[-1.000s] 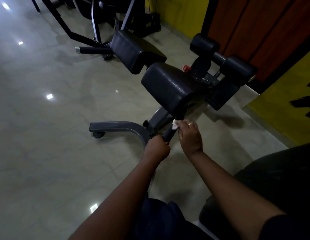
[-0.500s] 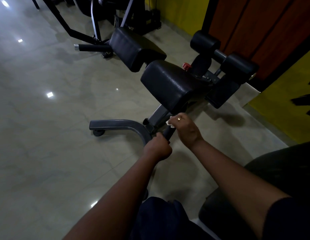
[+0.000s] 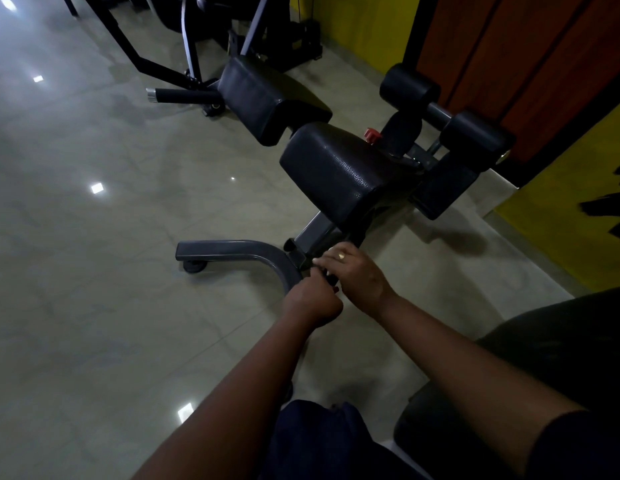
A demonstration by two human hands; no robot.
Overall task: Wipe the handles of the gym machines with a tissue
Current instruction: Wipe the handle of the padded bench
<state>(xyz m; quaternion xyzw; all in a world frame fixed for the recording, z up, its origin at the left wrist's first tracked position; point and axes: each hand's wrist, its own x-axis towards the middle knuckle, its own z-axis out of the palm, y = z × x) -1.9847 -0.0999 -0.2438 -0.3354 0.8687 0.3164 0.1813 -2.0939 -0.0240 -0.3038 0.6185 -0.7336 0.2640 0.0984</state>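
Observation:
A black handle [image 3: 332, 279] sticks out toward me from the low front of a padded bench machine [image 3: 339, 174]. My left hand [image 3: 312, 301] grips the near end of this handle in a fist. Just beyond it, touching it, my right hand [image 3: 353, 271] wraps over the handle, a ring on one finger. The tissue is hidden under the right hand's fingers. Only a short dark stretch of handle shows between the two hands.
The bench's grey curved foot [image 3: 232, 251] runs left over the glossy tiled floor [image 3: 94, 271]. A second handle [image 3: 184, 95] juts left beyond the far pad. Roller pads [image 3: 474, 136] stand at the right by a yellow wall. A dark seat [image 3: 561, 341] is at my right.
My right hand has slid down the handle toward me until it meets my left hand, and the white tissue has gone out of sight beneath it. The left hand has kept its grip.

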